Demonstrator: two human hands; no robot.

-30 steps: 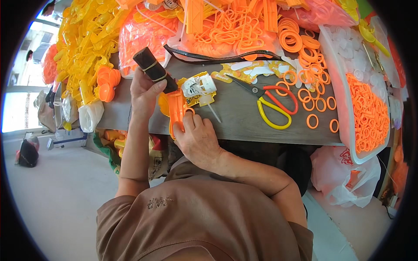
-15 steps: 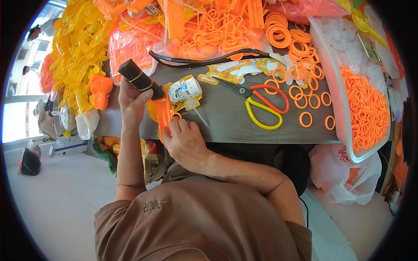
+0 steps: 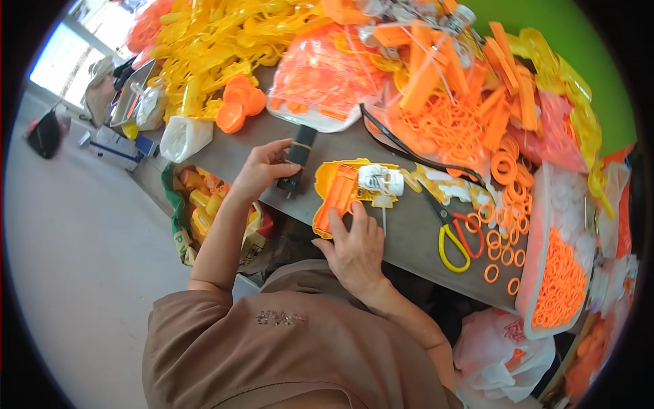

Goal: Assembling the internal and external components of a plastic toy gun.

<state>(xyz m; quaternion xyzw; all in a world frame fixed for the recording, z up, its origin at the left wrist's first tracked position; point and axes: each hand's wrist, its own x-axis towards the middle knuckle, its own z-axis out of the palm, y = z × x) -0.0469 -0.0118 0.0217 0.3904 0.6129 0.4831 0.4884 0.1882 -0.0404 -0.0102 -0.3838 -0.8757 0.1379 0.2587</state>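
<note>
My left hand is closed on a black bar-shaped tool with a tan band round it. A thin tip shows at the tool's near end, over the table. My right hand has its fingers apart, fingertips touching the near end of an orange plastic part. An orange ring lies by those fingertips. Under the orange part sits a yellow plastic shell half. A white printed cylinder lies in the shell's right side, with a pale stem piece beside it.
Scissors with red and yellow handles lie to the right, among loose orange rings. A clear bin of small parts stands at the far right. Yellow parts and bagged orange parts pile up behind.
The view has swung left. My left hand has lowered the black tool to the left, away from the orange part. My right hand's fingers have spread.
</note>
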